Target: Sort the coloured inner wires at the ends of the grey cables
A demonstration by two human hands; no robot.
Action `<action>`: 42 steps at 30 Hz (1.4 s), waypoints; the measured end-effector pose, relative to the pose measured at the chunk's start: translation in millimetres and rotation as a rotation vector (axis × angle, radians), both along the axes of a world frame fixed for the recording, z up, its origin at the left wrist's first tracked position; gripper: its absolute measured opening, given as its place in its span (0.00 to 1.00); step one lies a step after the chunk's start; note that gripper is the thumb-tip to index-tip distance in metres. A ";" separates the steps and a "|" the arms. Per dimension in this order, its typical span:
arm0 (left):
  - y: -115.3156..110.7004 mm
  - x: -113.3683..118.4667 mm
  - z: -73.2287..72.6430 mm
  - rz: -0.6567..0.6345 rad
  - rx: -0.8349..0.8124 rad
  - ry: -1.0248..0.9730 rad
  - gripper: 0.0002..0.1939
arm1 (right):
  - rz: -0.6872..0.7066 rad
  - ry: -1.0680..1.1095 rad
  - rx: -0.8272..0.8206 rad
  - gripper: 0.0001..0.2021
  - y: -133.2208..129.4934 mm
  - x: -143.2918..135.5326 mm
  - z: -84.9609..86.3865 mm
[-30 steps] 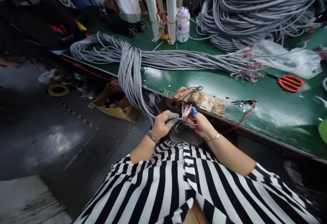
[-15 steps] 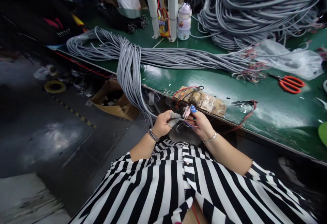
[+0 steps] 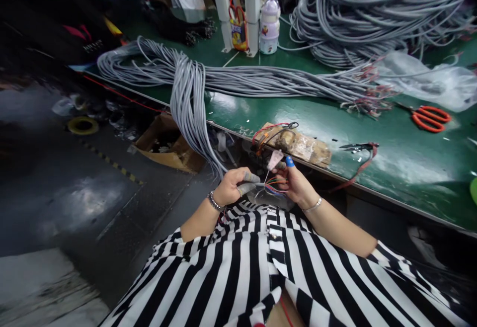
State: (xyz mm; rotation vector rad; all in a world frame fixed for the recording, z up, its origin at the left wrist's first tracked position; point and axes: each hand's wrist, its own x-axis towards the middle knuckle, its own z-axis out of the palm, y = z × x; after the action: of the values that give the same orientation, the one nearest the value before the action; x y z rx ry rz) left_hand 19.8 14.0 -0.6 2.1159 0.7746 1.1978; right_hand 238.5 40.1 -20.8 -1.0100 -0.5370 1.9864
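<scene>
Taped fingertips of my left hand [image 3: 236,185] pinch the end of a grey cable, from which thin coloured wires [image 3: 274,184] fan out to the right. Closed around those wires is my right hand [image 3: 296,183], with blue tape on its thumb. A small pale pink piece [image 3: 275,160] stands up between the hands, beside my right fingers; its exact hold is unclear. Just beyond the hands, a taped wooden block [image 3: 303,147] with red and black wires lies at the table edge. A grey cable bundle [image 3: 188,93] hangs over the edge to the left.
On the green table [image 3: 238,111] lie red-handled scissors [image 3: 431,119], black snips [image 3: 356,147] and a large grey cable coil [image 3: 372,16]. A bottle [image 3: 269,26] stands by white posts. Below the edge is a cardboard box [image 3: 167,143]; a person in white is at the back.
Both hands have moved slightly apart. The coloured wires are more spread out, and the pink piece shows more clearly above them. The camera view has shifted a little.
</scene>
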 end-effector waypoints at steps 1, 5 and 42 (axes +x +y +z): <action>-3.6 -2.6 0.8 -0.014 0.001 0.000 0.08 | 0.004 -0.014 0.007 0.29 -1.1 2.3 -1.1; -18.4 -13.0 3.0 -0.072 0.003 0.019 0.09 | 0.036 -0.044 0.020 0.27 -5.8 9.6 -5.3; -4.2 -14.3 15.3 -0.053 0.133 0.137 0.09 | 0.114 -0.920 1.220 0.07 -40.1 24.5 53.4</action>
State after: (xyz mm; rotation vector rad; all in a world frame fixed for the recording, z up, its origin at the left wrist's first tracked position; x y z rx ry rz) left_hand 5.4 9.8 14.6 2.3321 0.7103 1.1129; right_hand 263.0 0.0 32.6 -0.9647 -1.9887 0.7761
